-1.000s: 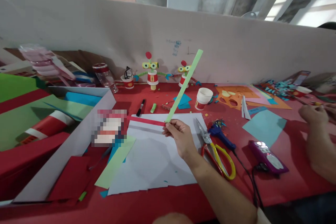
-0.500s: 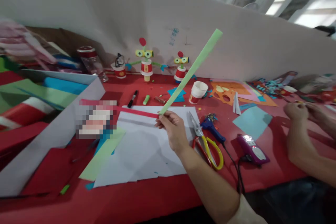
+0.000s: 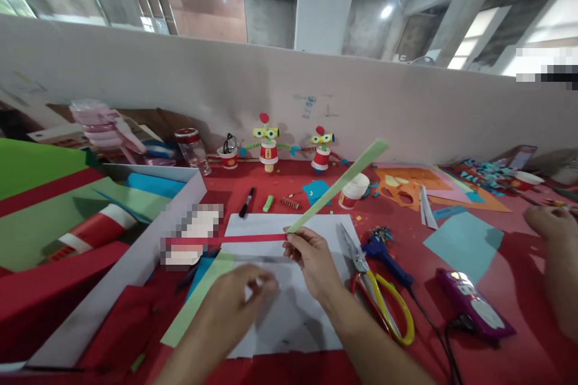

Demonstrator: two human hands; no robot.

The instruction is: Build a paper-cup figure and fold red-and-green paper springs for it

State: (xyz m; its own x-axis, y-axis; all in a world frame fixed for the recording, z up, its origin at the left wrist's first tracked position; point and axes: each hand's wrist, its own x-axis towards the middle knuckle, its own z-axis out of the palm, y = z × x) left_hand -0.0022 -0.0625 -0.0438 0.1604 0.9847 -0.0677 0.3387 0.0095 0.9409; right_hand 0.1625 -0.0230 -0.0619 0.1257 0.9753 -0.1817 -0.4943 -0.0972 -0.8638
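My right hand (image 3: 311, 255) is closed, pinching a light green paper strip (image 3: 338, 186) and a red paper strip (image 3: 255, 238) where their ends meet. The green strip slants up to the right; the red one stretches left, its far part crossing a blurred-out patch. Below it, over the white paper sheets (image 3: 280, 307), my left hand (image 3: 228, 298) is smeared by motion. Its fingers are loosely curled, with a gap between thumb and fingers and nothing visible in them. Scissors (image 3: 374, 283) with red and yellow handles lie right of my right hand, by a blue glue gun (image 3: 388, 260).
A white box (image 3: 121, 277) of coloured paper and cups stands left. Two paper-cup figures (image 3: 268, 150) stand by the wall, with a paper cup (image 3: 353, 191) nearer. A purple device (image 3: 474, 304) with a cable lies right, near another person's arm (image 3: 560, 264).
My left hand has come into view, below the red strip. The camera view has tilted up, so the table appears lower. My right hand still pinches both strips; the green one leans more.
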